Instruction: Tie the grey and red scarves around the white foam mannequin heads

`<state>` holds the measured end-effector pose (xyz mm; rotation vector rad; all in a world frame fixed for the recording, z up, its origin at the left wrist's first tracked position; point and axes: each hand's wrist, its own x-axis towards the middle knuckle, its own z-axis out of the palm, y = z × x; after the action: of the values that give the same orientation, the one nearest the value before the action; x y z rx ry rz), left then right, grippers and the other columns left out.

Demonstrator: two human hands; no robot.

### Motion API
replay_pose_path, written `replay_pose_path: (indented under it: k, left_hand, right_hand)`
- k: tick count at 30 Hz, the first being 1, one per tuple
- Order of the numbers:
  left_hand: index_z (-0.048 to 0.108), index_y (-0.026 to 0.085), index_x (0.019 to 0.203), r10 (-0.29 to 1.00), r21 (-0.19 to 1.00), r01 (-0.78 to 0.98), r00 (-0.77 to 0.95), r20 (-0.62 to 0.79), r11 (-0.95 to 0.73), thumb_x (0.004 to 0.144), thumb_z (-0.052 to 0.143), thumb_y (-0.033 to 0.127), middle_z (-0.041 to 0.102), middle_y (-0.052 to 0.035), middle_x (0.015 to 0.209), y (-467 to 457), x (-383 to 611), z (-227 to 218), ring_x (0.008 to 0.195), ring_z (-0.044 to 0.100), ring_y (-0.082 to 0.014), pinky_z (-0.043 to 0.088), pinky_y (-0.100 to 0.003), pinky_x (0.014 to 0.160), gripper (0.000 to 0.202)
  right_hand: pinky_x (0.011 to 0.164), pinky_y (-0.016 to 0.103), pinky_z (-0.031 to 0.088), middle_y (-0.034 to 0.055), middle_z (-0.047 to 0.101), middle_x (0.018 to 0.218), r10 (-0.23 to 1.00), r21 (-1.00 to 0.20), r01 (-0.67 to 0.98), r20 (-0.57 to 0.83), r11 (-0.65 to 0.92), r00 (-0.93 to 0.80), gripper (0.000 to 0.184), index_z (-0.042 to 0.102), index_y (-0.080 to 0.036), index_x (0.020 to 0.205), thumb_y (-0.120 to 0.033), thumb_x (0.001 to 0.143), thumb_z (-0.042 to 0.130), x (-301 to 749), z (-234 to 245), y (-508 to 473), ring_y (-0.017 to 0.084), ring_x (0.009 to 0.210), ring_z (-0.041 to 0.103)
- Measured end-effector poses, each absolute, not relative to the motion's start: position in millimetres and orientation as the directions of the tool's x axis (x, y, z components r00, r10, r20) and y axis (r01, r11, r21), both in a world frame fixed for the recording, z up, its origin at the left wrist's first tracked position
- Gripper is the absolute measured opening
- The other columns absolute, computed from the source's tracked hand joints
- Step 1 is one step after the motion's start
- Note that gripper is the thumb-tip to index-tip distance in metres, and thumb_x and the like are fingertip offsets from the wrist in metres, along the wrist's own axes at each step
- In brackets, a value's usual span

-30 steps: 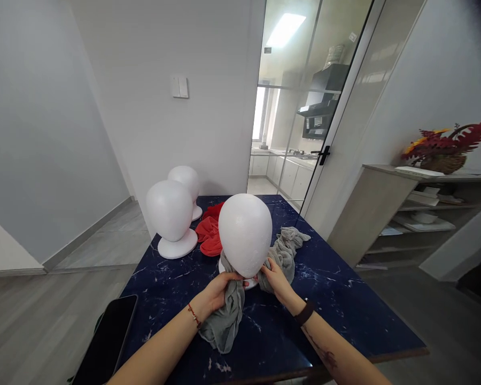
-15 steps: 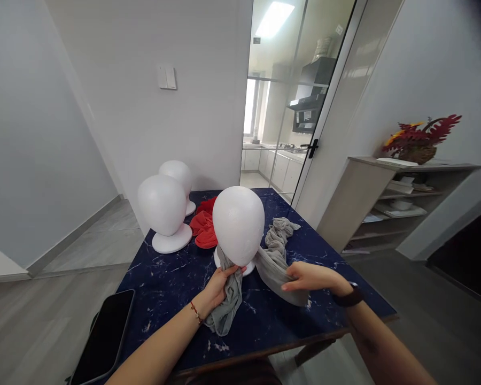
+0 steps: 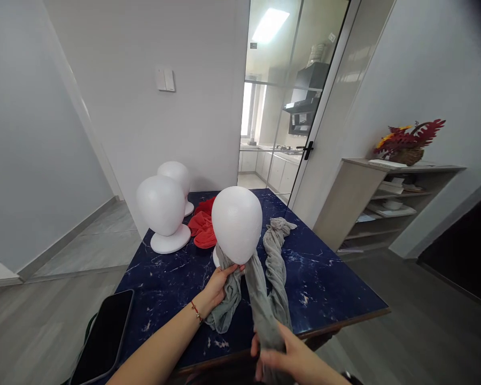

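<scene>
Scarf point(image 3: 258, 289), likely light, limp and best gripped by bunched folds, trails beneath a white head form point(image 3: 237, 223) at lower center, clutched separately by left hand point(image 3: 217, 287) and right hand point(image 3: 286, 353).

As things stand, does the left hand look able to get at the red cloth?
Probably yes: the red cloth lies uncovered just left of the nearest mannequin head, but the left hand would likely have to release the gray scarf first.
</scene>
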<state>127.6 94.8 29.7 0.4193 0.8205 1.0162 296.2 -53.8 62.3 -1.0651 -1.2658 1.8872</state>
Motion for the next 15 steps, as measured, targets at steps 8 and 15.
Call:
replay_pose_path:
  k: [8, 15]
  left_hand:
    - [0.067, 0.011, 0.085, 0.884, 0.691, -0.553, 0.266, -0.384, 0.467, 0.065, 0.073, 0.008, 0.074, -0.0090, 0.078, 93, 127, 31, 0.068, 0.069, -0.0179, 0.054, -0.028, 0.070, 0.021]
    - [0.068, 0.011, 0.082, 0.912, 0.805, -0.433, 0.245, -0.328, 0.406, 0.059, 0.072, 0.005, 0.071, -0.0050, 0.066, 91, 126, 30, 0.055, 0.063, -0.0154, 0.050, -0.025, 0.058, 0.024]
  right_hand:
    - [0.051, 0.024, 0.032, 0.0045, 0.065, 0.079, 0.786, -0.491, 0.662, 0.078, 0.566, -0.614, 0.019, 0.057, -0.019, 0.090, -0.037, 0.084, 0.059, 290, 77, -62, 0.015, 0.058, 0.056]
    - [0.057, 0.027, 0.032, 0.0056, 0.058, 0.070, 0.676, -0.236, 0.654, 0.455, 0.719, -0.579, 0.026, 0.052, -0.017, 0.077, -0.035, 0.093, 0.040, 250, 82, -46, 0.016, 0.062, 0.053]
